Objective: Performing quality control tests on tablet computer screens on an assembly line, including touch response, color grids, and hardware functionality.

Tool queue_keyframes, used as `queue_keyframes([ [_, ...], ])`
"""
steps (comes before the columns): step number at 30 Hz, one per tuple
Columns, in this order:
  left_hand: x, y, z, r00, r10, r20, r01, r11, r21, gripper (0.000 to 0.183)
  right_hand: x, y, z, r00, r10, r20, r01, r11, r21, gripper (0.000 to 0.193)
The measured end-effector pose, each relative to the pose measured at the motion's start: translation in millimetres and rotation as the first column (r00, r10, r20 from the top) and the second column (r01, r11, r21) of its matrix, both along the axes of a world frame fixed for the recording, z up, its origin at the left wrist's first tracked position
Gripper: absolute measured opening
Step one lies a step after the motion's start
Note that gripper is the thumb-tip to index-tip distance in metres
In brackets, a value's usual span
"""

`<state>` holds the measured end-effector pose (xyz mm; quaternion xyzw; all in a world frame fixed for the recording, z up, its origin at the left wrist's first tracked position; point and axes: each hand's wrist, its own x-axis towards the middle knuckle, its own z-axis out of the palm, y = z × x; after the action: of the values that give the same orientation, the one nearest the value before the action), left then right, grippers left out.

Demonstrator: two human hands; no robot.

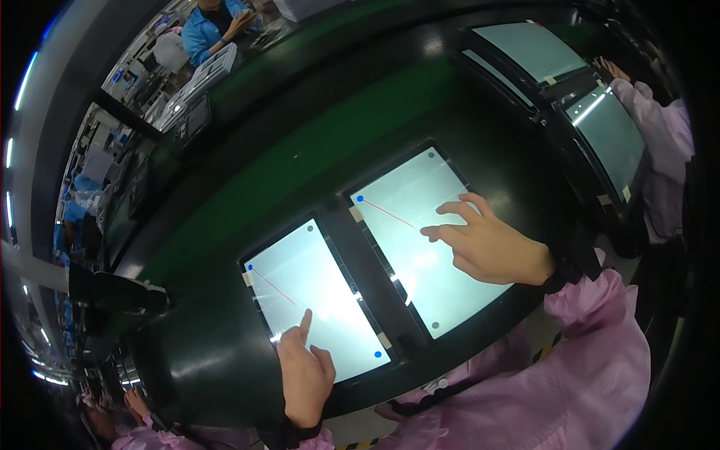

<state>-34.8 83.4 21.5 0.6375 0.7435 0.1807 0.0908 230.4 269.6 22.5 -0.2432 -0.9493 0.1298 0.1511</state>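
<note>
Two flat touch screens with lit white faces and dark frames lie side by side on a dark green bench. On the left screen [334, 300], a thin red line runs from a blue dot toward the outstretched index finger of my left hand [304, 379]. That hand's thumb stands apart, with nothing held. My right hand [491, 244] hovers over or touches the right screen [405, 277], fingers spread and empty. A similar red line there ends just short of its index fingertip. Grey and blue dots mark the screens' corners. Whether either fingertip presses the glass, I cannot tell.
More lit panels, an upper one [525, 49] and a lower one [611, 135], stand at the right beside another person's hand [613, 69] in a pink sleeve. A dark object [116, 291] juts in at left. Across the bench [262, 161] sits a person in blue [202, 37].
</note>
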Motion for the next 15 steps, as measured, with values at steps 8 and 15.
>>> queue_keyframes([
  [8,44.8,-27.1,1.8,0.991,-0.133,0.03,0.134,0.991,-0.019,0.034,45.2,-38.2,4.3,0.994,-0.109,0.011,0.11,0.991,-0.073,0.037],
  [15,75.4,-47.2,-1.3,0.976,-0.191,0.106,0.189,0.982,0.023,0.036,77.2,-58.1,2.1,0.991,-0.13,0.019,0.131,0.991,-0.042,0.038],
])
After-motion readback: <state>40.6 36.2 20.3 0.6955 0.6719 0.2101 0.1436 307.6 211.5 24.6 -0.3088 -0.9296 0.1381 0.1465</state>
